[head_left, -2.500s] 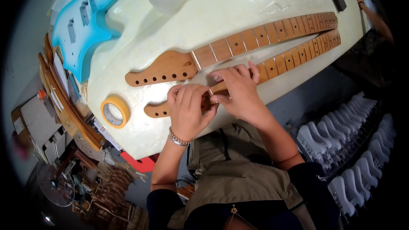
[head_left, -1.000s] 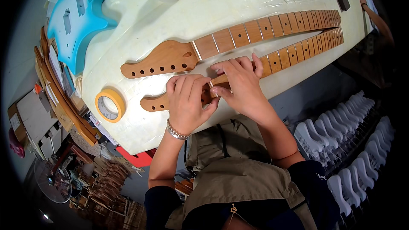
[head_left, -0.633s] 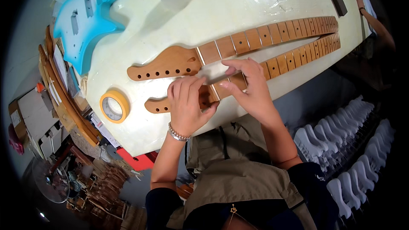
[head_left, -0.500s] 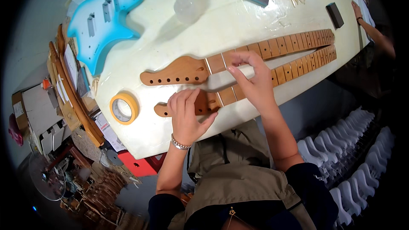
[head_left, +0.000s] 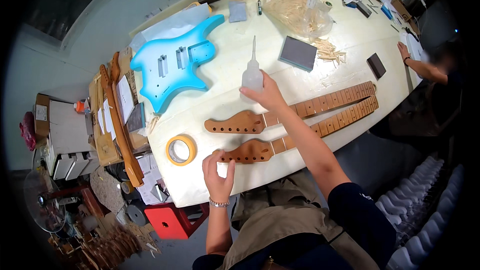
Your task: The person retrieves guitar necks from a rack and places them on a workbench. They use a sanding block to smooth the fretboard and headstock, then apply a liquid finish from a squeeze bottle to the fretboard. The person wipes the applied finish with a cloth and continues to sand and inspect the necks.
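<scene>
My right hand (head_left: pixel 265 94) is wrapped round a translucent squeeze bottle (head_left: pixel 253 76) with a long thin nozzle pointing up, over the middle of the table. Below my right forearm lie two wooden guitar necks, frets up: the far guitar neck (head_left: pixel 240 122) and the near guitar neck (head_left: pixel 251 151). Their headstocks face left, and their fretboard ends come together at the right. My left hand (head_left: pixel 217 180) is by the tip of the near headstock, its thumb and fingers apart. The fingertips overlap that tip; whether they touch it I cannot tell.
A roll of yellow tape (head_left: pixel 180 150) lies left of the headstocks. Beyond are a blue-and-white guitar body (head_left: pixel 170 62), a grey sanding block (head_left: pixel 298 53), thin wooden sticks (head_left: pixel 329 51) and a dark block (head_left: pixel 376 65). Another person's arm (head_left: pixel 425 69) rests at the table's right end.
My right hand has gone from above the necks to the squeeze bottle and taken hold of it. My left hand has slid off the near headstock toward its tip. The view has shifted.
</scene>
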